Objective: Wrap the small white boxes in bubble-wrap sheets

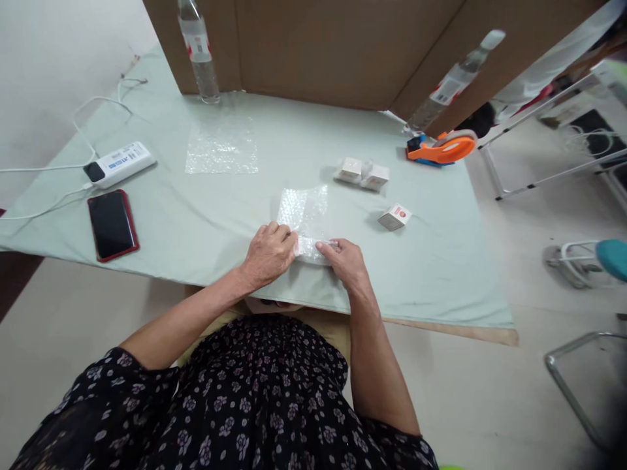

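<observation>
My left hand point(272, 253) and my right hand point(344, 259) grip the two ends of a bubble-wrapped bundle point(312, 250) near the table's front edge. Something pale with red print shows through the film beside my left fingers; its full shape is hidden. From the bundle a flat length of bubble wrap point(306, 207) runs away from me over the cloth. To the right lies a small white box with red print point(394, 217). Behind it, two small boxes point(363, 173) sit side by side in clear wrapping. Another bubble wrap sheet point(221, 149) lies flat at the back left.
An orange tape dispenser point(443, 149) is at the back right, near a leaning bottle point(455, 81). Another bottle point(200, 55) stands before the cardboard panel point(313, 49). A phone point(112, 225) and a white power strip point(121, 164) with cables occupy the left side.
</observation>
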`<state>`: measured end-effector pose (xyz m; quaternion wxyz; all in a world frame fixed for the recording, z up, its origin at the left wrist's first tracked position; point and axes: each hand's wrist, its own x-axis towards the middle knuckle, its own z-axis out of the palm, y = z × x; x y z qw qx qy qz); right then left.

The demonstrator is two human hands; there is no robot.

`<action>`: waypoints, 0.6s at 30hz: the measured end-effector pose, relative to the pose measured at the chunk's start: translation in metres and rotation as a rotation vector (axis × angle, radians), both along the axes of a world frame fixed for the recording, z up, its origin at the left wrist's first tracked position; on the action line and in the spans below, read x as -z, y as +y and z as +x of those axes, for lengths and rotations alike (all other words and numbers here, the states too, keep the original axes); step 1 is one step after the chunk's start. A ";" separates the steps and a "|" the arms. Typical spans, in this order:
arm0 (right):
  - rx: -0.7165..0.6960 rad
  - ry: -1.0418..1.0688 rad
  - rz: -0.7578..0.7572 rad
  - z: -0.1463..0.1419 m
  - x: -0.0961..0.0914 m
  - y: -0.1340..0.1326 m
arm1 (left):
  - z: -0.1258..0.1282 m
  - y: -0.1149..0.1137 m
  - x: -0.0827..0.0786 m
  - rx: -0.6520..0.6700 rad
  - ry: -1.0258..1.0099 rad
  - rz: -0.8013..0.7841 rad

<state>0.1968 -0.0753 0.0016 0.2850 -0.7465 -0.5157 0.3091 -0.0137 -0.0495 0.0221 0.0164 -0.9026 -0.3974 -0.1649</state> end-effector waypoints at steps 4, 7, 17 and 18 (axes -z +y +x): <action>-0.025 0.063 -0.011 -0.005 -0.004 0.002 | 0.001 0.001 0.001 -0.003 0.008 -0.015; -0.015 0.028 0.037 -0.006 -0.008 0.000 | 0.002 0.001 0.003 -0.013 -0.006 -0.047; 0.024 0.206 -0.010 -0.008 -0.003 0.002 | 0.003 0.001 0.004 -0.011 -0.022 -0.035; 0.012 0.165 0.004 -0.011 -0.003 0.005 | 0.003 0.001 0.004 -0.013 -0.017 -0.041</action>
